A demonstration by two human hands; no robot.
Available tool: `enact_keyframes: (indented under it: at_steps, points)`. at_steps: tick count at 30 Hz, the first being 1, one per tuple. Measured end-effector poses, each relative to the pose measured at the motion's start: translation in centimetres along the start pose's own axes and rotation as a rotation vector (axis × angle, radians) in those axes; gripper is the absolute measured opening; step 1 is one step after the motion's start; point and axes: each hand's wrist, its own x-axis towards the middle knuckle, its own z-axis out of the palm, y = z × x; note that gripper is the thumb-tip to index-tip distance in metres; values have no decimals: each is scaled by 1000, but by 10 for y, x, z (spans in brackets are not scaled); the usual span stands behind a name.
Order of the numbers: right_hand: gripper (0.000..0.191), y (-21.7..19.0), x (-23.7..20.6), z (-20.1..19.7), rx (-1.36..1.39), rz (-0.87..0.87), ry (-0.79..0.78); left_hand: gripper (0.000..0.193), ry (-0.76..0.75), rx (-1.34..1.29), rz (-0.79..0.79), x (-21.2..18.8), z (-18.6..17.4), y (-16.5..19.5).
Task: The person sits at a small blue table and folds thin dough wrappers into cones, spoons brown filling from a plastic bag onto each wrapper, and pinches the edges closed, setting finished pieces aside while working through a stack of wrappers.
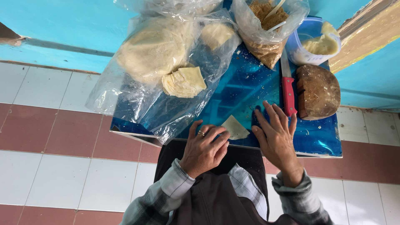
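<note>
A small folded piece of pale dough sheet (234,127) lies on the blue tabletop (241,91) near its front edge. My left hand (205,148), with a ring on one finger, touches the piece's left corner with its fingertips. Just to the right of the piece, my right hand (276,135) rests flat on the table with fingers spread, holding nothing. A stack of folded dough sheets (184,81) sits on a clear plastic bag (158,62) at the left of the table.
A red-handled knife (288,89) lies beside a brown wooden block (318,91) at the right. Behind stand a bag of brown crumbs (266,37) with a spoon and a plastic tub of pale paste (316,41). Tiled floor surrounds the small table.
</note>
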Motion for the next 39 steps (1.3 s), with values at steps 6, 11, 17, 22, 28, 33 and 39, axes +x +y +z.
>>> enact_keyframes:
  at_steps: [6, 11, 17, 22, 28, 33, 39]
  points:
    - [83, -15, -23, 10, -237, 89, 18, 22, 22, -13, -8, -1, 1, -1]
    - [95, -15, -10, 21, -165, 5, -8, 20, 11, -23, -14, -1, 0, 1]
    - [88, 25, 15, 0, -303, 20, 4, 23, 7, -24, -4, -1, 0, 0]
    - [86, 42, 23, 4, -213, -126, -57, 24, 15, -27, -3, -1, 1, 0]
    - [84, 67, 74, 8, -273, -127, -90, 25, 21, -25, -6, 0, -2, 1]
    - [82, 50, 48, 5, -222, -211, -175, 25, 14, -40, -9, -1, 0, 0]
    - [82, 28, 20, -5, -84, -254, -166, 24, 17, -37, -9, -1, 1, 0]
